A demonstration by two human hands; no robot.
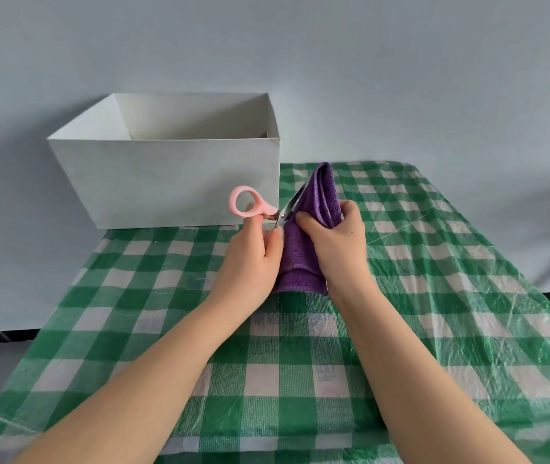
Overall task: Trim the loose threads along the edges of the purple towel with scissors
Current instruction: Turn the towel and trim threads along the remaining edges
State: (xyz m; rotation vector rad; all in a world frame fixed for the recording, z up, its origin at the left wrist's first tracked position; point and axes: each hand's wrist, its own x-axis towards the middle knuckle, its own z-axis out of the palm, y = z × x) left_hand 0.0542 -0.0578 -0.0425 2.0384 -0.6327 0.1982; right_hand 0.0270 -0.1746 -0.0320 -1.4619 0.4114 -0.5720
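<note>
Towel axis: I see the purple towel upright at frame centre, pinched by right hand.
Scissors: pink-handled scissors gripped by left hand, blades parted at the towel's left edge.

faint mirrored print showing through checked tablecloth, too blurred to read

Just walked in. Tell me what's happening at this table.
A person is trimming a purple towel with pink-handled scissors. The left hand holds the scissors, blades against the towel's left edge. The right hand grips the folded towel, holding it up from the green checked tablecloth. A white open box stands behind, at the table's far left.
</note>
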